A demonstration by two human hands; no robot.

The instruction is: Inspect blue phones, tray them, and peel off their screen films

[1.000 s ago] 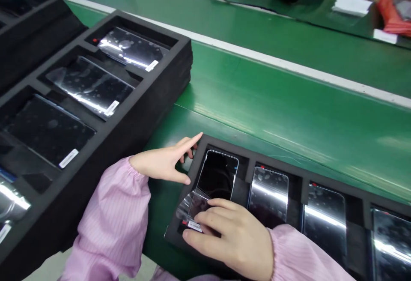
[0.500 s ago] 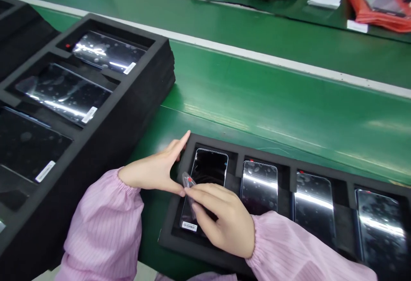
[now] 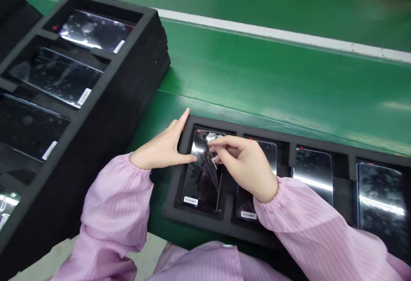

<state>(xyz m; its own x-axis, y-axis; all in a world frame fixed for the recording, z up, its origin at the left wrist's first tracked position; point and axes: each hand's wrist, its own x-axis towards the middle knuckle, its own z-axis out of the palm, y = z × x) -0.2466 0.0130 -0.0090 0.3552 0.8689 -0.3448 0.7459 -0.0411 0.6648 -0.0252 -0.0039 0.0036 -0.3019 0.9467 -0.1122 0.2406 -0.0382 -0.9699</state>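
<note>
A smartphone (image 3: 201, 182) with a dark screen and a white barcode label lies in the leftmost slot of a black foam tray (image 3: 208, 122). Clear protective film (image 3: 212, 161) covers its screen, creased at the upper right, with a red tab at the top left. My right hand (image 3: 245, 161) pinches the film near the phone's upper right corner. My left hand (image 3: 165, 148) is spread at the tray's left side, index finger along the corner and thumb reaching over the phone's left edge. It holds nothing.
More film-covered phones (image 3: 313, 174) fill the tray's slots to the right. On the left, a tall stack of black foam trays (image 3: 128, 84) carries further phones (image 3: 93, 30). Beyond runs a green work surface (image 3: 272, 79) with a white strip (image 3: 257, 30).
The right hand has moved up and right across the phone. The film, previously lifted at the left, now lies over the screen. The left thumb no longer meets the right fingers. The view has shifted.
</note>
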